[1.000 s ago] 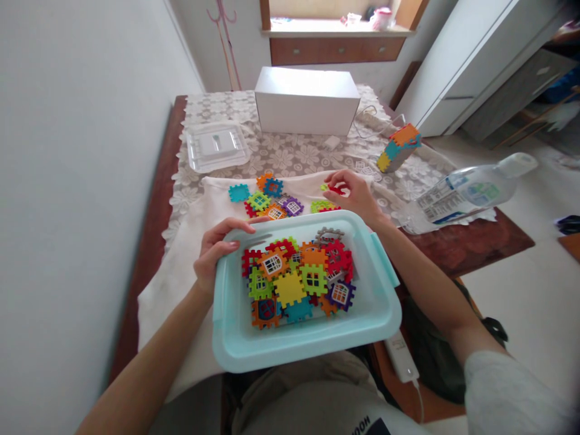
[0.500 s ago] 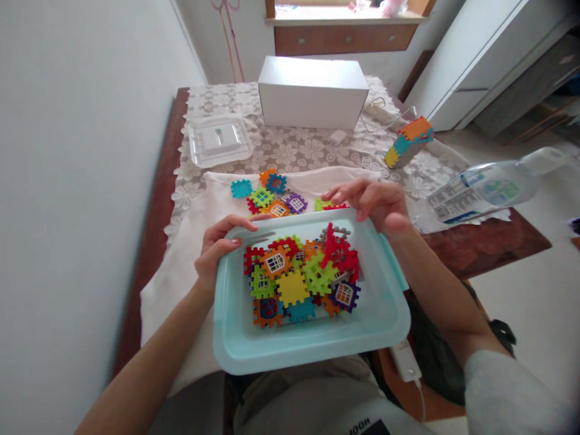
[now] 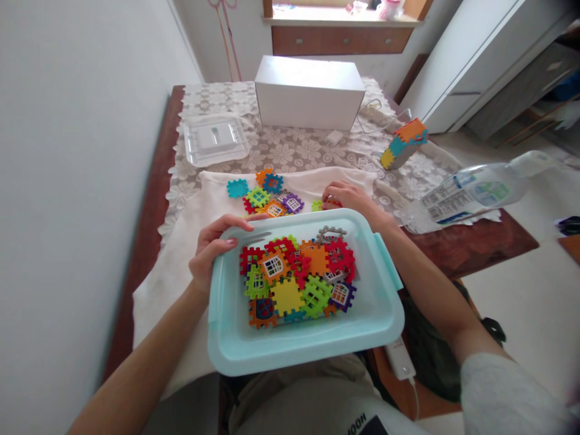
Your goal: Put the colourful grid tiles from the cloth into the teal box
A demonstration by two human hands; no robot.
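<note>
Across the table [image 3: 475,248], a floral tablecloth [image 3: 281,145] is laid, partly covered by a white cloth [image 3: 172,260]. A white box [image 3: 310,106] stands toward the far end. A light-blue plastic bin [image 3: 376,296] sits directly before the wearer. The left hand [image 3: 211,248] is closed on the bin's far left corner. The right hand [image 3: 347,196], fingers partly curled, is just beyond the rim over green and red tiles [image 3: 316,206]; whether it grasps one cannot be determined. Interlocking plastic tiles [image 3: 287,296] lie heaped inside the bin.
</note>
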